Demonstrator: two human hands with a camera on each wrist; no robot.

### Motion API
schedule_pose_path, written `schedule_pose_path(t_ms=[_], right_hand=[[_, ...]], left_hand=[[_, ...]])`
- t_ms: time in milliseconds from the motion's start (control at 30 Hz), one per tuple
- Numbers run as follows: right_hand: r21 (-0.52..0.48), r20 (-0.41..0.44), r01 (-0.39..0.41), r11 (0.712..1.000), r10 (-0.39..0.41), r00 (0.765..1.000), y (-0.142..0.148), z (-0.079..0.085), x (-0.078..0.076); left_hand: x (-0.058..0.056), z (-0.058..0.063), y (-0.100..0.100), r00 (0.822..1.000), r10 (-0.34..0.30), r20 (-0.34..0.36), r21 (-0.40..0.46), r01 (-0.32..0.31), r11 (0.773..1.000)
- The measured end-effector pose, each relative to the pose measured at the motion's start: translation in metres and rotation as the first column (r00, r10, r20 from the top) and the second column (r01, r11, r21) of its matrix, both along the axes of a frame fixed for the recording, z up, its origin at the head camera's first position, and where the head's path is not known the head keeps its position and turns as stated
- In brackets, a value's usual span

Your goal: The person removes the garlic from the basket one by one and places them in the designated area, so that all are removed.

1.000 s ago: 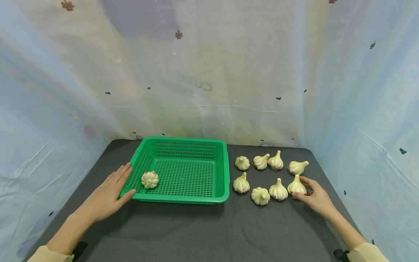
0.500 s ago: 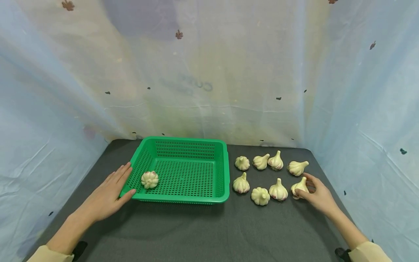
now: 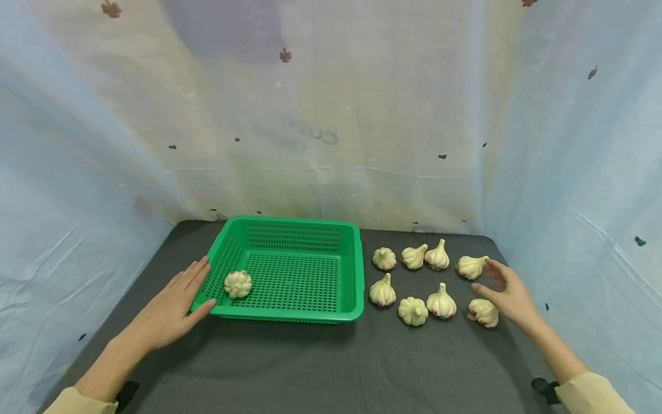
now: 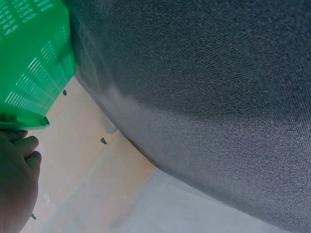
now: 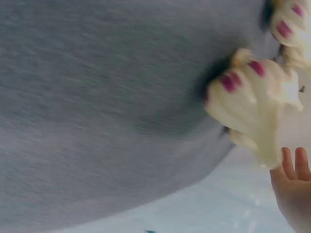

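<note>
My left hand rests along the left rim of a green plastic basket, its fingers extended and the thumb at the front corner. In the left wrist view, its fingers lie under the basket's edge. One garlic bulb sits inside the basket at the left. My right hand holds nothing, thumb and fingers apart. Its fingertips are right by the back right garlic bulb. Just below its thumb another garlic bulb lies on its side, purple-streaked. The right wrist view shows a garlic bulb near the fingers.
Several more garlic bulbs stand or lie in two rough rows right of the basket, among them one front bulb and one back bulb. A dark grey cloth covers the table. Pale sheeting hangs behind and at both sides.
My right hand has let go of the front right garlic bulb, which shifted right and towards me and tipped over. That hand then moved towards the back right bulb. The left hand stays put.
</note>
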State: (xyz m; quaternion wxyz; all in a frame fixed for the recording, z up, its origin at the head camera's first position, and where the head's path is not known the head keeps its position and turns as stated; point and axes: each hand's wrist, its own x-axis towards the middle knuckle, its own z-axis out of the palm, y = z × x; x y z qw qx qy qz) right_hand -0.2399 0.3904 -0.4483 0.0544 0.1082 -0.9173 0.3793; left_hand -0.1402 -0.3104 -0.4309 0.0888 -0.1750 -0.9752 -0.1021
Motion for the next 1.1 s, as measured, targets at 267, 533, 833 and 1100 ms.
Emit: schedule_pose_path(t_ms=[267, 533, 833, 1100], right_hand=[[-0.025, -0.084, -0.039, 0.999, 0.036, 0.996, -0.034, 0.043, -0.008], [-0.049, -0.169, -0.188, 0.981, 0.177, 0.970, -0.096, 0.074, -0.021], [-0.051, -0.181, -0.404, 0.913, 0.390, 0.903, -0.176, 0.095, -0.038], [-0.021, -0.151, -0.571, 0.821, 0.562, 0.813, -0.247, 0.102, -0.047]], left_hand=[[0.001, 0.001, 0.000, 1.000, 0.000, 0.010, -0.002, 0.000, 1.000], [0.002, 0.002, 0.001, 1.000, -0.003, 0.014, 0.000, 0.003, 1.000], [0.000, -0.002, -0.001, 0.999, 0.015, 0.032, -0.002, -0.015, 1.000], [0.000, 0.000, 0.002, 1.000, 0.013, 0.021, -0.013, -0.012, 1.000]])
